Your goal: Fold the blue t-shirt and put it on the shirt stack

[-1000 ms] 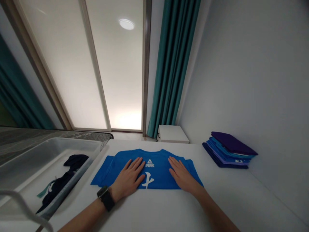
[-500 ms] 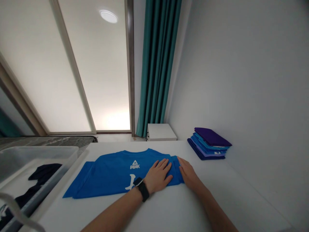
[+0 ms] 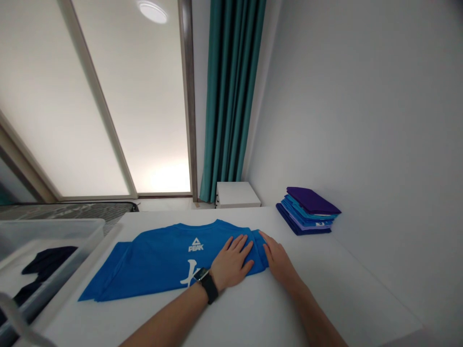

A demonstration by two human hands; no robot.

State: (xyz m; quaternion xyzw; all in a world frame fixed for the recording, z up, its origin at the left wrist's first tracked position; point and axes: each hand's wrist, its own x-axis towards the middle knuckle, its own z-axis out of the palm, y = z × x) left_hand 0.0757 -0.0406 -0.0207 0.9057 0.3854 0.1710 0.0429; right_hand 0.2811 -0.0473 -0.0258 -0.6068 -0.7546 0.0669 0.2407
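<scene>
A blue T-shirt lies on the white table, folded to a wide, short shape with its collar at the far side. It bears a white PEAK logo and part of a white character. My left hand, with a dark watch at the wrist, rests flat on the shirt's right part, fingers spread. At the right sleeve is my right hand, its fingers bent around the sleeve's edge; the fingertips are partly hidden.
A stack of folded clothes, purple on top, sits on the table by the right wall. At left stands a translucent bin with dark clothing inside. Behind the table are a white cabinet and a green curtain.
The view has shifted slightly, so most things appear a little further left. My right hand has drawn the sleeve's outer edge slightly inward. My left hand stays flat on the shirt.
</scene>
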